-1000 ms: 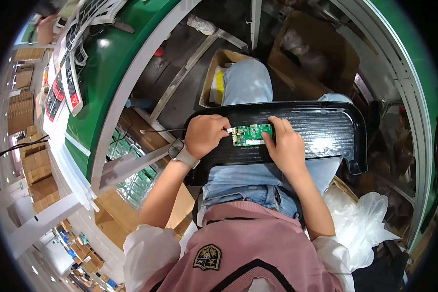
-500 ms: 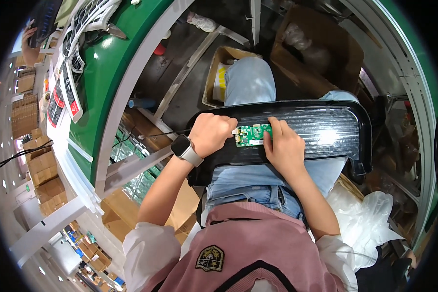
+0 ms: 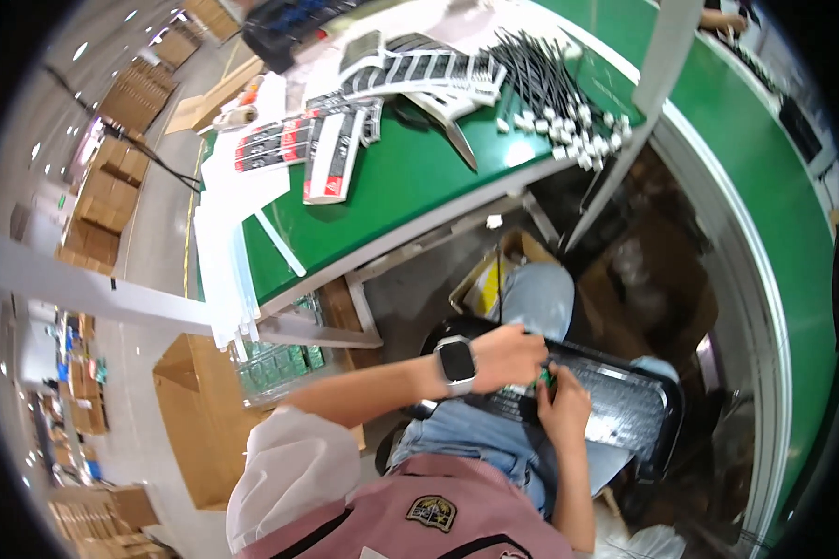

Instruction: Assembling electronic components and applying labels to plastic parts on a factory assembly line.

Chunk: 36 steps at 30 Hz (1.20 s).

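Right hand [image 3: 566,402] looks to be pinching the green circuit board [image 3: 546,376], while the left hand's [image 3: 515,356] fingers curl in beside it, can't tell what's in that grip tbh. Imo if the right grip slackens or the left shoves at an angle, the board could skid on the slick-looking black tray [image 3: 636,415]. Mostly hidden, the board sits between both grips, nearer than the green bench [image 3: 391,219].

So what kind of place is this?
It looks like a factory or workshop. There's a pile of black wires with white ends on a green table, a batch of green circuit boards nearby, and stacked cardboard boxes over on the left.
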{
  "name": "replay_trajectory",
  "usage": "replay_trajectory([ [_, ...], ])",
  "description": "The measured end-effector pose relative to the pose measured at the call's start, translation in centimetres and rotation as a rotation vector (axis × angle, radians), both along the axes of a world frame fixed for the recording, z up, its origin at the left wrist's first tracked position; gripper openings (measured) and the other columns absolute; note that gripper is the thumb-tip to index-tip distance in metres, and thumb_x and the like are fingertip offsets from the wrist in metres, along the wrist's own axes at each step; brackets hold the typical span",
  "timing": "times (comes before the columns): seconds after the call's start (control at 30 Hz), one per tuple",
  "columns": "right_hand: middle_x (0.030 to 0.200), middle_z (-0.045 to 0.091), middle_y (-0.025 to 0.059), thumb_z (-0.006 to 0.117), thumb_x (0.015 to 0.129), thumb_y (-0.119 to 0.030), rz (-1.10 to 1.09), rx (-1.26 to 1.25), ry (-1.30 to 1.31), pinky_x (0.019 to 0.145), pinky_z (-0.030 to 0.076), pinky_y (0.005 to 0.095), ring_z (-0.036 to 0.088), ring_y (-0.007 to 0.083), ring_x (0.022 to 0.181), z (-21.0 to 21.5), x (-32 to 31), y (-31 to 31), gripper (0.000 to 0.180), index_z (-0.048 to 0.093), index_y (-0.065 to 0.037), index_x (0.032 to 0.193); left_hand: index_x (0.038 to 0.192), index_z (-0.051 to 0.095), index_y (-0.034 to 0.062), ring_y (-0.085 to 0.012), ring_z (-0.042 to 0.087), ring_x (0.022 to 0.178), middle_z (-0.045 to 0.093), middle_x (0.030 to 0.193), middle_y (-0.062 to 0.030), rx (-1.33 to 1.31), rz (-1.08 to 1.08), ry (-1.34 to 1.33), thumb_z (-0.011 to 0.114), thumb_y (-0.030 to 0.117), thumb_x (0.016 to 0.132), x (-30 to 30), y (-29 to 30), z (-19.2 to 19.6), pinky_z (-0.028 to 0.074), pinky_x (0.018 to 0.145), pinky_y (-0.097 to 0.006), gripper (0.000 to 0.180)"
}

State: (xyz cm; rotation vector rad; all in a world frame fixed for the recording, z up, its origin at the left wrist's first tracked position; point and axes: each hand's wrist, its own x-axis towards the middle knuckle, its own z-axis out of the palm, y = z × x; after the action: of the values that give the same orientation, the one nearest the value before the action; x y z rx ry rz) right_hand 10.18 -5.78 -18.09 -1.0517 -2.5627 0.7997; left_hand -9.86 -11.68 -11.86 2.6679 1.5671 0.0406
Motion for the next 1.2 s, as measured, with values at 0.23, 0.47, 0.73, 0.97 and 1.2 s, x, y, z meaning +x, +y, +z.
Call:
replay_trajectory([
  [0.23,0.076,0.067,0.0124,0.069,0.083,-0.014,0.164,-0.045,0.073,0.057,0.050,0.0399,0.066,0.0296,0.063,7.6,-2.0,3.2,0.018,0.067,-0.005,0.098,0.103,0.062,0.0004,-0.0351,0.062,0.092,0.065,0.098,-0.0157,1.022,1.151,-0.453,0.059,0.007,0.087,-13.1,-3.2,13.5,0.049,0.081,-0.043,0.018],
  [0.47,0.073,0.065,0.0127,0.070,0.082,-0.008,0.413,-0.090,0.304,0.053,0.048,0.0311,0.062,0.0221,0.055,9.5,-5.9,3.4,0.013,0.070,-0.002,0.094,0.132,0.053,0.0077,-0.0381,0.059,0.104,0.061,0.109,-0.0204,0.555,1.342,-0.321,0.077,0.027,0.073,-28.2,-5.2,11.4,0.049,0.093,-0.043,0.066],
  [0.73,0.076,0.069,0.0114,0.068,0.083,-0.005,0.549,-0.022,0.495,0.056,0.051,0.0319,0.065,0.0246,0.059,13.1,-10.4,3.9,0.008,0.070,-0.002,0.090,0.097,0.071,0.0074,-0.0086,0.046,0.064,0.047,0.068,0.0044,0.663,1.197,-0.857,0.084,0.019,0.065,-27.3,-6.0,13.1,0.041,0.060,-0.025,0.036],
  [0.97,0.098,0.063,0.0122,0.073,0.075,0.001,0.466,0.349,0.909,0.075,0.051,0.0381,0.062,0.0311,0.089,22.2,-16.7,3.8,0.042,0.062,-0.003,0.116,0.090,0.070,0.0029,-0.0097,0.061,0.070,0.065,0.078,-0.0025,0.723,0.864,-0.995,0.074,0.004,0.079,-13.8,-6.3,19.7,0.051,0.066,-0.025,0.012],
  [1.2,0.086,0.065,0.0075,0.075,0.073,0.000,0.489,0.511,0.890,0.065,0.049,0.0360,0.063,0.0267,0.073,22.3,-16.1,2.5,0.028,0.068,-0.004,0.100,0.090,0.070,0.0036,-0.0147,0.060,0.063,0.063,0.075,-0.0062,0.652,0.757,-0.877,0.078,0.010,0.078,-8.0,-6.8,20.7,0.050,0.062,-0.026,0.016],
])
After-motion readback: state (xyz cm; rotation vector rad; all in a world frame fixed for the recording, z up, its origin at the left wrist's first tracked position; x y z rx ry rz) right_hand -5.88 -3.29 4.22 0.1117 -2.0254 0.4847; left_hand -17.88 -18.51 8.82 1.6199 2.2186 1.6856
